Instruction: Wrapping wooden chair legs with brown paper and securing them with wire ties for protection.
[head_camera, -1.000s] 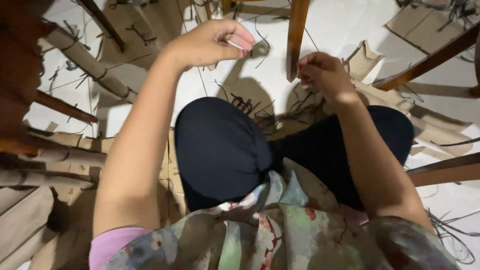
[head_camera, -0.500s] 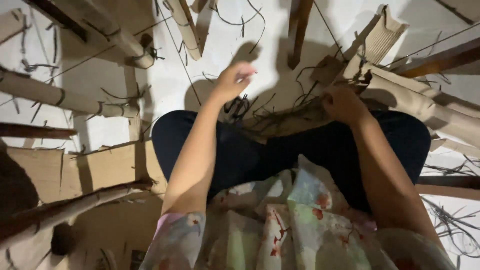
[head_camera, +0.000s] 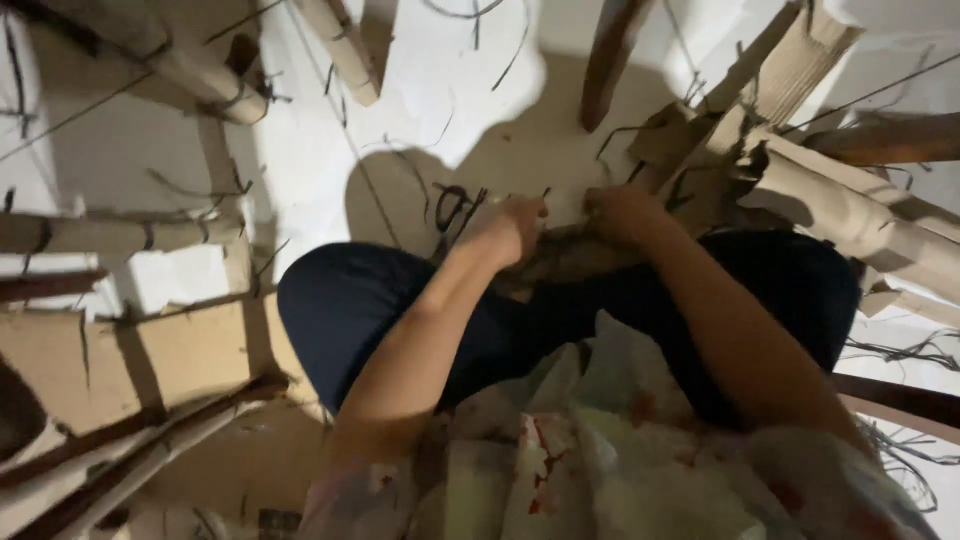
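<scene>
I see both hands low in front of my crossed legs, over the white floor (head_camera: 300, 150). The left hand (head_camera: 505, 232) is closed like a fist on a flat brown cardboard piece (head_camera: 570, 255), and the right hand (head_camera: 622, 212) closes on the same piece from the other side; fingers are blurred, so I cannot tell how tight. The piece sits between the 2 hands, just above the knees. Thin dark strips (head_camera: 455, 205) lie just left of the left grip, cardboard tubes (head_camera: 850, 215) right of the right one. I judge the step is pulling or tearing the piece; next move needs a firm hold w/ opposite pull.
</scene>
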